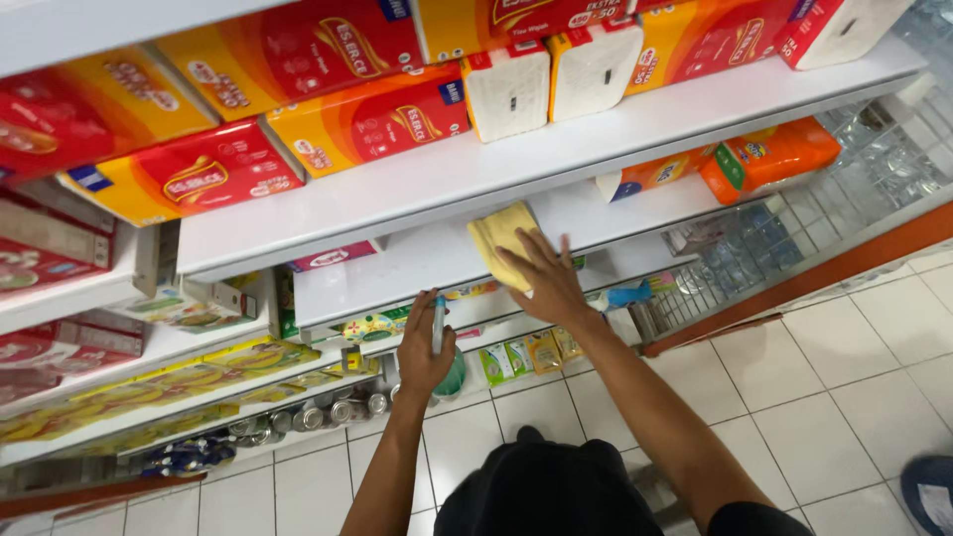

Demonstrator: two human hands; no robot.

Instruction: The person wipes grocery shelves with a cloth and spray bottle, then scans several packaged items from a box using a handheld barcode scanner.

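Shelves fill the view, white boards stepping down toward a tiled floor (854, 377). The right hand (544, 278) lies flat with fingers spread on a yellow cloth (499, 238), pressing it onto the bare middle shelf (417, 263); the cloth sits near the shelf's front edge, partly under the fingers. The left hand (425, 347) is closed around a spray bottle (440, 342), its pale neck sticking up above the fist and its green body showing below, held in the air just in front of the shelf edge and close beside the right wrist.

Directly above the cloth, the upper shelf (556, 149) overhangs the spot, loaded with red and orange tissue packs (367, 119) and two white packs (551, 79). On the same shelf as the cloth, a pink packet (333, 256) lies to the left and orange packs (735, 159) stand to the right, both well apart from the cloth. Below the hands, small sachets (526, 352) hang along the lower shelf front, and a row of cans (318, 412) sits near the floor. A wire rack (824, 218) closes the right end.
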